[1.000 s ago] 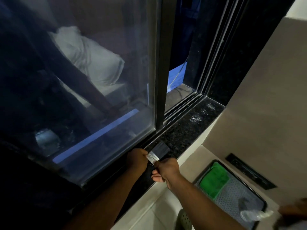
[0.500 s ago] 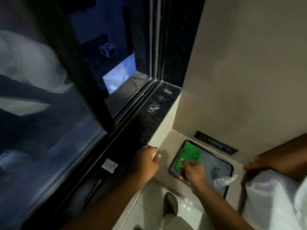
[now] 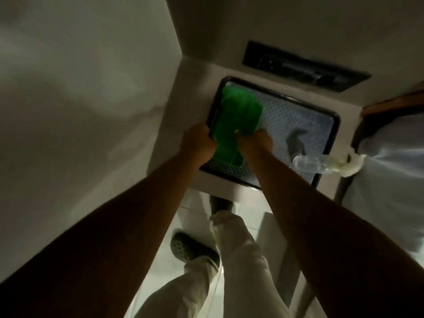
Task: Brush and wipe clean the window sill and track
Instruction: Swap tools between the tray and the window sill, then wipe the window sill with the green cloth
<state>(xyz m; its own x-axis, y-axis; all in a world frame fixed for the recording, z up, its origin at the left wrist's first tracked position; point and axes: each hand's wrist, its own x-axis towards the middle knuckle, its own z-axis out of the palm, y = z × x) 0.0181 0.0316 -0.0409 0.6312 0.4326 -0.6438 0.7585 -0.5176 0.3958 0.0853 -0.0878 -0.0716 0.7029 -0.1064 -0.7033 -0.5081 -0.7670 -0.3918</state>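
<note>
A bright green cloth (image 3: 238,115) lies at the left end of a black-rimmed tray (image 3: 335,115) with a pale patterned liner. My left hand (image 3: 198,143) grips the cloth's left edge and my right hand (image 3: 257,143) grips its lower right part; both are closed on it. A clear spray bottle (image 3: 321,162) with a whitish head lies on its side at the tray's right end. A dark object (image 3: 296,142) rests on the liner beside it. The window sill, the track and the brush are out of view.
The tray sits on a low pale ledge (image 3: 195,72) in a wall corner, below a dark wall panel (image 3: 305,67). Another person in a white garment (image 3: 390,180) stands at the right. My legs and a dark clog (image 3: 192,250) are on the tiled floor below.
My view swung from the window down to the tray. My right hand let go of the brush and reached the green cloth; my left hand left the sill and joined it on the cloth.
</note>
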